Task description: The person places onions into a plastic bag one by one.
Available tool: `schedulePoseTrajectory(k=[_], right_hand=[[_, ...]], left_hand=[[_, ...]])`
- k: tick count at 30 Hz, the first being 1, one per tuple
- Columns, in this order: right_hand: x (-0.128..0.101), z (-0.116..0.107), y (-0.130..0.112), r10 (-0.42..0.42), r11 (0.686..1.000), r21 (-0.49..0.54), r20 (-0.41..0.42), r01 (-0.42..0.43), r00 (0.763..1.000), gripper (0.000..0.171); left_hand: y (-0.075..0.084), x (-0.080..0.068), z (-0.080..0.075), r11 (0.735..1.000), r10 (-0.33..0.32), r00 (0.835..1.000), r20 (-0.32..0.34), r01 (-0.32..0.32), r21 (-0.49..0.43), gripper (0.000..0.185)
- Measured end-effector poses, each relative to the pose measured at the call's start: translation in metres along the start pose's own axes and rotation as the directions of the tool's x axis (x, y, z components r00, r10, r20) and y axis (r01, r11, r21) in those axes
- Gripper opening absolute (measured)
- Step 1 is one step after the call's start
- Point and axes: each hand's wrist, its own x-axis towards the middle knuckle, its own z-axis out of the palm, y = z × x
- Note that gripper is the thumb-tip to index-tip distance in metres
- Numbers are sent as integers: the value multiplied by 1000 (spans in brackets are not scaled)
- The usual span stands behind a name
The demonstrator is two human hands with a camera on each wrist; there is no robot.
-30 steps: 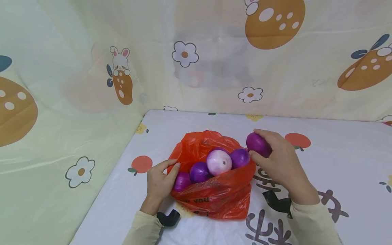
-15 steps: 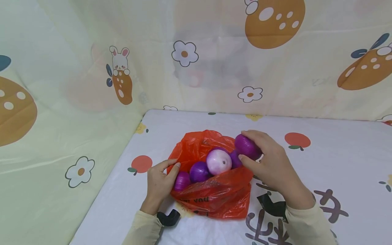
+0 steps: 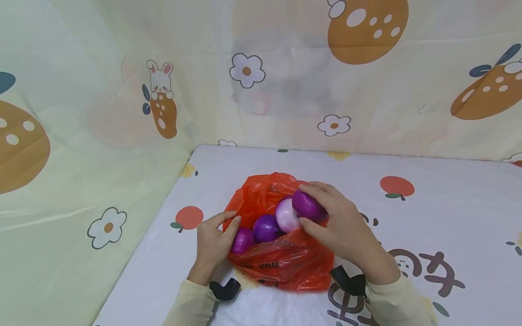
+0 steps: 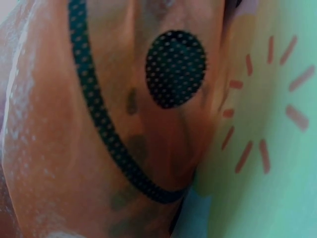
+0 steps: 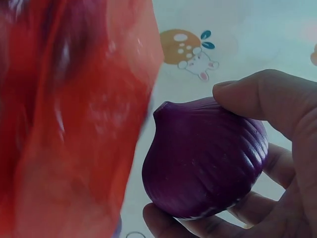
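Observation:
A red plastic bag (image 3: 281,262) lies open on the table with purple onions (image 3: 266,227) and one pale pink onion (image 3: 285,216) in its mouth. My right hand (image 3: 326,217) grips a purple onion (image 3: 307,206) just above the bag's opening, over the other onions; the right wrist view shows this onion (image 5: 205,158) held between thumb and fingers beside the bag's red film (image 5: 74,124). My left hand (image 3: 214,242) pinches the bag's left rim, fingers next to the leftmost onion (image 3: 243,240). The left wrist view shows only blurred orange film (image 4: 99,124).
The table carries a white printed cloth (image 3: 448,226) with fruit and character marks. A cream cartoon curtain (image 3: 102,113) closes off the back and left side. The table's left edge runs diagonally near my left forearm.
My right hand has carried its purple onion leftward from beside the bag to over the bag's mouth, covering one onion inside. The left hand has stayed on the rim.

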Motion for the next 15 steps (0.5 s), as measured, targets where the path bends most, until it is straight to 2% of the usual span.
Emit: schedulePoseTrajectory(k=[15], right_hand=[[1,21,-5,-5,1000,-22,16,5,1000,64]], left_hand=[[-1,0,1,1000,-5,1000,-1,5,3,19]])
